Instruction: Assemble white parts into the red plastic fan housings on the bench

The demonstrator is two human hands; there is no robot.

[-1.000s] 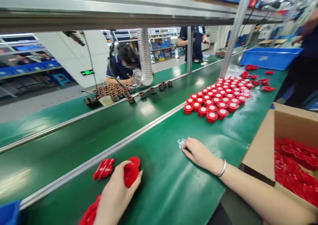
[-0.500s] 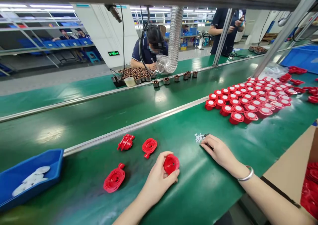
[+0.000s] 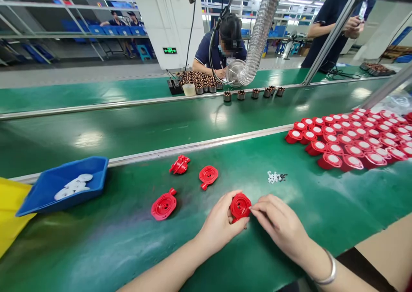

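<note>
My left hand (image 3: 222, 219) is closed around a red plastic housing (image 3: 240, 205), its round hollow face turned up toward me. At the housing's right edge, the fingertips of my right hand (image 3: 280, 223) are pinched together; whatever they hold is too small to make out. Beyond my right hand lies a little pile of small white and black pieces (image 3: 276, 177). To the left, loose red housings rest on the green table: one lying face up (image 3: 164, 205), another with its spout toward me (image 3: 208, 176), and one on its side (image 3: 179, 165).
A blue bin (image 3: 99, 184) with white discs (image 3: 74, 186) stands at left, beside a yellow sheet (image 3: 14, 210). Many red housings with white discs (image 3: 331, 159) cover the right side. Across the metal rail (image 3: 193, 147), a person (image 3: 206, 51) sits near copper-wound parts (image 3: 199, 80).
My right hand has moved from the small pieces to the red housing in my left hand. The housing now faces more upward. The camera view has turned rightward-to-left, shifting the scene right.
</note>
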